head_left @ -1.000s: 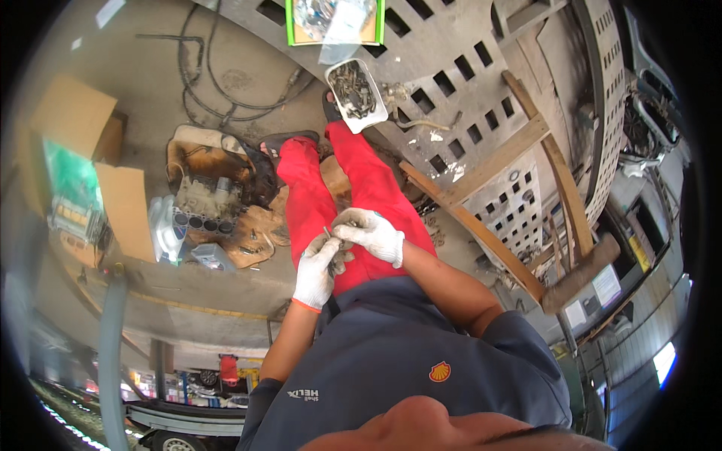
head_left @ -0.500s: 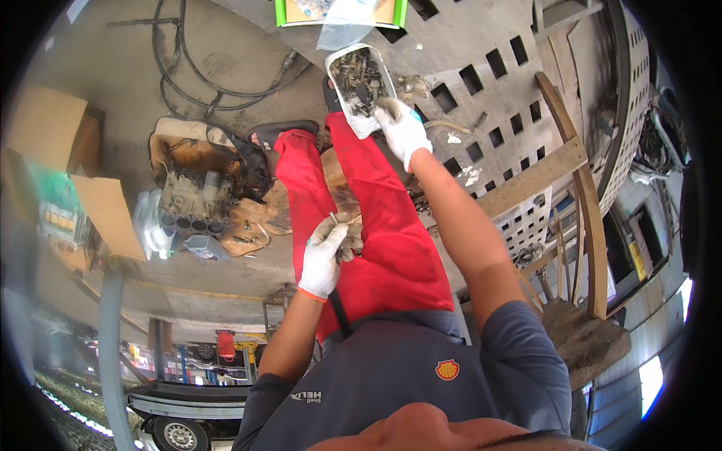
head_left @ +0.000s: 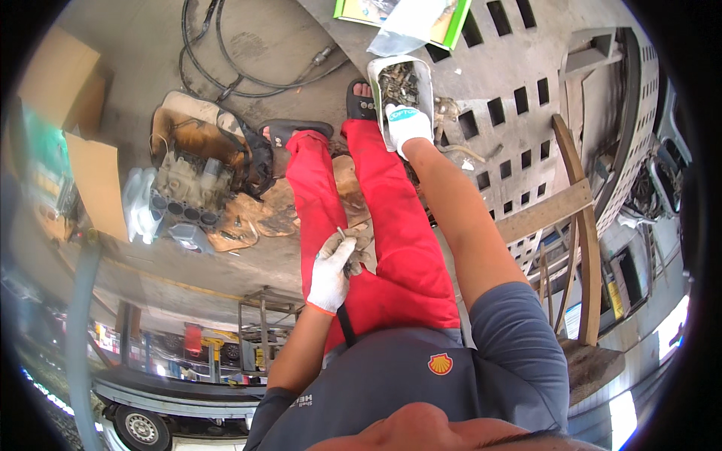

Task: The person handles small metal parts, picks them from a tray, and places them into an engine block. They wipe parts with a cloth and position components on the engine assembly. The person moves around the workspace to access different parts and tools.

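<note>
My left hand, in a white work glove, is closed over my red trousers. Its thumb and fingers hold a thin metal pin, whose tip sticks out; whatever else lies in the palm is hidden. My right hand, also gloved, reaches down into a long white plastic tub on the perforated metal surface. Small, dirty metal parts fill that tub, right beyond my fingers. The right fingertips are hidden by the back of the glove.
To the left, an engine block sits beside a cut-open dirty container. Cardboard boxes stand farther left. A black hose curls on the floor. A green-edged box with plastic film lies beyond the tub. A wooden frame is on the right.
My right hand has gone from the tub's near right rim deeper in among the metal parts. My left hand keeps its hold on the pin. The view has shifted slightly.
</note>
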`<state>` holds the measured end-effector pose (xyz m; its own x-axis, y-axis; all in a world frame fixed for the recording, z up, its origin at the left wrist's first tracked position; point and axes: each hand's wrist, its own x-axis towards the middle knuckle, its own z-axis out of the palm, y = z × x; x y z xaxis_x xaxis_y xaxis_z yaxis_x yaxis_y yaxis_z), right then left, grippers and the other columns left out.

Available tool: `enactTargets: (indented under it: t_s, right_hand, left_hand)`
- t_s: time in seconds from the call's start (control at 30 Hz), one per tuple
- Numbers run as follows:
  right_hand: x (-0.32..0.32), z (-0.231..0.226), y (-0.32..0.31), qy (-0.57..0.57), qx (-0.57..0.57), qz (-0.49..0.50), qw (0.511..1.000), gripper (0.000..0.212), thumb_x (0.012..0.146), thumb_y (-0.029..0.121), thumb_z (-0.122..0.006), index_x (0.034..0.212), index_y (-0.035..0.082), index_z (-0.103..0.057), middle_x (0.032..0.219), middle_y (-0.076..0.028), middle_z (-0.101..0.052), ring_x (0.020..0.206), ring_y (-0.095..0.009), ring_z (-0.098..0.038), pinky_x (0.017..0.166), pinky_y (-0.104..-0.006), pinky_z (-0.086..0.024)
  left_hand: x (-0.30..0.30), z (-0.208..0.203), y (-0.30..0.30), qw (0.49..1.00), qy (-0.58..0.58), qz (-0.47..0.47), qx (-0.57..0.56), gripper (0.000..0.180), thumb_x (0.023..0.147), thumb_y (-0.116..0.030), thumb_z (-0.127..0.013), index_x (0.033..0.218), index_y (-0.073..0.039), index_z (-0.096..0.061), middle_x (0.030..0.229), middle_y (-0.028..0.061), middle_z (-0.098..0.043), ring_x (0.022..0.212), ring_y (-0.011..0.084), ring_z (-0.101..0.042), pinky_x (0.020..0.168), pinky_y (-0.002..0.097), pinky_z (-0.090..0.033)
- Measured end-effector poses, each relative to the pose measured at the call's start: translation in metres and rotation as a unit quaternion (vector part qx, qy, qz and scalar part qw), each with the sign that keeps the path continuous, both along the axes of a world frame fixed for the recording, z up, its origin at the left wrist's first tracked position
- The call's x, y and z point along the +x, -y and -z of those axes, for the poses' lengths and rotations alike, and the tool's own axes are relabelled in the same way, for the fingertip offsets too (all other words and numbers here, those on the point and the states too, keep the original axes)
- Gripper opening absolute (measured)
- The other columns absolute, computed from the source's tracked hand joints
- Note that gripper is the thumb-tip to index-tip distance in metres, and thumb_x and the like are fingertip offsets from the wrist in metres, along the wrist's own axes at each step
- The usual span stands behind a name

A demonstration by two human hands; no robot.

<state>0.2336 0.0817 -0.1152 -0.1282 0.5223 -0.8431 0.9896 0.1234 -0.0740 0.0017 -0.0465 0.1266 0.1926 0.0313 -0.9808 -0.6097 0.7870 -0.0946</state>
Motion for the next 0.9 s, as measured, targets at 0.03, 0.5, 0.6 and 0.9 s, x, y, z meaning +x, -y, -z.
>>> enactTargets:
  t_s: [0.03,0.5,0.6,0.9]
  right_hand:
    - [-0.002,-0.001,-0.002,-0.007,0.006,-0.012,1.000,0.024,0.098,0.026,-0.059,0.114,0.009,-0.066,0.108,-0.016,-0.074,0.101,-0.033,-0.073,0.085,-0.0455,-0.058]
    - [0.023,0.001,-0.013,-0.028,0.002,-0.096,0.995,0.021,0.098,0.011,-0.052,0.108,0.011,-0.070,0.109,-0.018,-0.073,0.104,-0.035,-0.072,0.087,-0.0473,-0.057]
    - [0.013,-0.016,-0.020,-0.026,0.000,-0.093,0.995,0.021,0.097,0.011,-0.053,0.109,0.011,-0.071,0.110,-0.019,-0.074,0.105,-0.035,-0.072,0.089,-0.0470,-0.057]
    - [0.013,0.017,0.001,0.049,-0.050,-0.145,0.987,0.024,0.093,0.015,-0.059,0.098,0.015,-0.082,0.104,-0.014,-0.078,0.098,-0.032,-0.076,0.084,-0.0440,-0.060]
  left_hand:
    - [-0.001,0.000,-0.001,1.000,0.000,-0.002,-0.004,0.026,0.105,-0.018,-0.061,0.124,-0.001,-0.064,0.104,0.0134,-0.077,0.075,0.0175,-0.072,0.057,0.0239,-0.052]
    - [0.023,0.047,-0.019,0.995,0.003,-0.052,0.079,0.018,0.103,-0.013,-0.062,0.119,-0.005,-0.062,0.089,0.0031,-0.067,0.068,0.0104,-0.062,0.059,0.0229,-0.048]
    - [0.030,0.052,-0.023,0.996,0.015,-0.053,0.068,0.020,0.103,-0.014,-0.062,0.120,-0.004,-0.061,0.092,0.0055,-0.069,0.069,0.0115,-0.064,0.059,0.0222,-0.049]
    - [0.034,0.059,0.009,0.998,-0.001,-0.021,0.057,0.023,0.104,-0.018,-0.062,0.122,-0.004,-0.061,0.093,0.0053,-0.071,0.070,0.0107,-0.065,0.058,0.0214,-0.049]
